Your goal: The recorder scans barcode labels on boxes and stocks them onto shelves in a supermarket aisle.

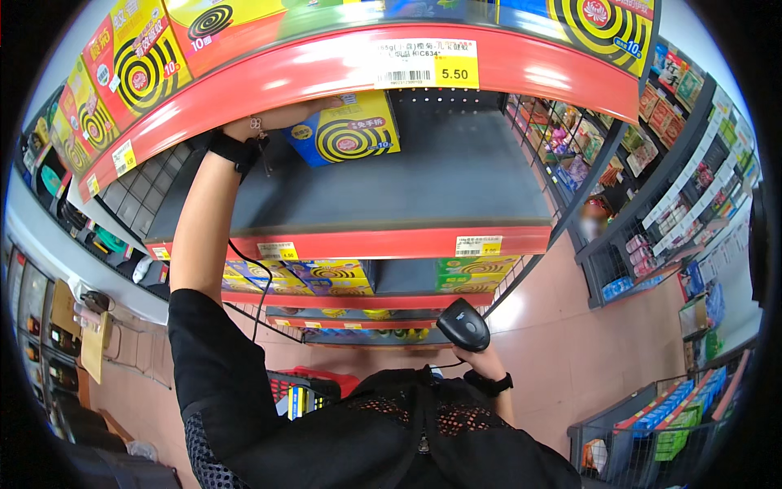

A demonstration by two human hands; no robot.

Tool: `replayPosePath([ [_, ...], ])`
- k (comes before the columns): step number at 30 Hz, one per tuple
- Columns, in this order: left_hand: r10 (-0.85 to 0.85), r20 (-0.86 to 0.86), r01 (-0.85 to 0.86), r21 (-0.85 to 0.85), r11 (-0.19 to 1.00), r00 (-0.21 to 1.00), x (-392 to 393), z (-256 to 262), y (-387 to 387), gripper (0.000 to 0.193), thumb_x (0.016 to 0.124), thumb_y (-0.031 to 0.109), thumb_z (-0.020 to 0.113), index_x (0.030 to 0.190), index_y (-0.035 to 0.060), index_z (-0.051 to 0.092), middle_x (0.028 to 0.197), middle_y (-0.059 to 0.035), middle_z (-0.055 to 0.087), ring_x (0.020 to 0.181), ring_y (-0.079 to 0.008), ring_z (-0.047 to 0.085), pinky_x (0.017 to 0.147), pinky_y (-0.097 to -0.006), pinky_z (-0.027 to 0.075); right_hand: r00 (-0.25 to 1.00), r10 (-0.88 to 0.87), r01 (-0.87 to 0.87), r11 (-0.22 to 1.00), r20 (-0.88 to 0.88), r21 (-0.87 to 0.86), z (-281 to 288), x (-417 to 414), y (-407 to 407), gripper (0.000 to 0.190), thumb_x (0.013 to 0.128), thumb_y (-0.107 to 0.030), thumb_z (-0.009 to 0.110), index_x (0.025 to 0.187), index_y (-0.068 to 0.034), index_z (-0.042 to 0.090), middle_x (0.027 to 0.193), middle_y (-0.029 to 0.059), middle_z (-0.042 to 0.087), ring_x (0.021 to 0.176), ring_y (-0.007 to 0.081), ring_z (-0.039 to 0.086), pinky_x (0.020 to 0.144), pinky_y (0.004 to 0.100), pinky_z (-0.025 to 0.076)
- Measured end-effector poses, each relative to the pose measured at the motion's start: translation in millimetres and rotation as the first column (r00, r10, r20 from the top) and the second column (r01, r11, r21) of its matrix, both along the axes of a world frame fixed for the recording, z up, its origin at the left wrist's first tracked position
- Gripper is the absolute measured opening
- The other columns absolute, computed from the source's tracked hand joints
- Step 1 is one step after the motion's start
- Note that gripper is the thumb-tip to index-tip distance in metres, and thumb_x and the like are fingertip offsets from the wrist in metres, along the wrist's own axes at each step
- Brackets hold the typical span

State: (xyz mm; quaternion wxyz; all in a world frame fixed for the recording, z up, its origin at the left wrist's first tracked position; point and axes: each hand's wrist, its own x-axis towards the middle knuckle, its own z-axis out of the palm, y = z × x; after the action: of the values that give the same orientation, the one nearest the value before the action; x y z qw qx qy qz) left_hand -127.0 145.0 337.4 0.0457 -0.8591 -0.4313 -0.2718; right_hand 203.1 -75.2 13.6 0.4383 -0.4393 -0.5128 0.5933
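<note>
My left hand [293, 114] reaches onto the upper grey metal shelf [391, 189], its fingers on the back of a yellow and blue mosquito coil box [351, 131]. The shelf lip above hides part of the hand, so a firm grip cannot be made out. A black band is on that wrist. Lower right, my right hand [482, 362] is shut on a black handheld barcode scanner [464, 325], held beside the lower shelves. A dark cable hangs near my left arm.
More coil boxes [143, 67] stand on the top shelf behind a red price rail [293, 79]. Stacked coil boxes [330, 278] fill parts of a lower shelf. A red and black basket [339, 382] is by my body. Wire-sided shelving [641, 397] stands at right.
</note>
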Motion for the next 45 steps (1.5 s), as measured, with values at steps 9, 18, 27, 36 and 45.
replayPosePath([
  [9, -0.031, -0.008, 0.031, -0.039, 0.999, 0.999, 26, 2, -18, 0.041, 0.073, 0.033, 0.065, 0.103, 0.0075, 0.054, 0.091, -0.0061, 0.059, 0.074, -0.0129, 0.055, 0.063, -0.0244, 0.046, 1.0, 0.003, -0.002, 1.0, -0.019, 0.014, -13, -4, 4, 0.017, 0.072, -0.002, 0.061, 0.087, -0.005, 0.054, 0.078, -0.0008, 0.055, 0.073, 0.0086, 0.051, 0.065, 0.0233, 0.042],
  [18, 0.105, 0.106, -0.082, -0.202, 0.976, 0.989, 37, 1, -26, 0.038, 0.072, 0.039, 0.064, 0.093, 0.0075, 0.058, 0.074, -0.0033, 0.057, 0.058, -0.0089, 0.05, 0.051, -0.0215, 0.042, 1.0, 0.009, -0.009, 0.999, -0.015, -0.047, -13, -11, 3, 0.016, 0.071, -0.001, 0.062, 0.085, -0.004, 0.055, 0.078, -0.0006, 0.055, 0.072, 0.0082, 0.051, 0.064, 0.0232, 0.042],
  [27, 0.184, 0.093, -0.153, -0.274, 0.95, 0.978, 37, 6, -41, 0.037, 0.076, 0.038, 0.059, 0.097, 0.0073, 0.057, 0.089, -0.0071, 0.061, 0.077, -0.0132, 0.057, 0.067, -0.0253, 0.046, 0.998, 0.043, -0.046, 0.994, -0.037, -0.095, -18, -14, 0, 0.021, 0.069, -0.002, 0.064, 0.088, -0.005, 0.055, 0.079, -0.0006, 0.056, 0.072, 0.0085, 0.052, 0.065, 0.0235, 0.043],
  [36, 0.143, -0.003, -0.142, 0.095, 0.985, 0.99, -10, -16, -66, 0.045, 0.079, 0.04, 0.053, 0.108, 0.005, 0.051, 0.102, -0.0131, 0.055, 0.094, -0.0259, 0.052, 0.081, -0.0314, 0.041, 0.958, 0.283, -0.285, 0.946, -0.036, -0.152, -34, -12, 10, 0.039, 0.07, -0.004, 0.065, 0.104, -0.003, 0.046, 0.093, 0.0009, 0.053, 0.083, 0.0092, 0.049, 0.072, 0.0249, 0.043],
  [45, 0.325, -0.1, -0.301, 0.198, 0.933, 0.94, -69, -30, -197, 0.037, 0.078, 0.024, 0.056, 0.105, -0.0005, 0.05, 0.102, -0.016, 0.053, 0.093, -0.0274, 0.052, 0.081, -0.0338, 0.041, 0.789, 0.605, -0.602, 0.796, 0.107, -0.062, -27, -41, 18, 0.048, 0.069, -0.008, 0.068, 0.111, -0.002, 0.045, 0.101, 0.0035, 0.054, 0.092, 0.0112, 0.05, 0.081, 0.026, 0.04],
])
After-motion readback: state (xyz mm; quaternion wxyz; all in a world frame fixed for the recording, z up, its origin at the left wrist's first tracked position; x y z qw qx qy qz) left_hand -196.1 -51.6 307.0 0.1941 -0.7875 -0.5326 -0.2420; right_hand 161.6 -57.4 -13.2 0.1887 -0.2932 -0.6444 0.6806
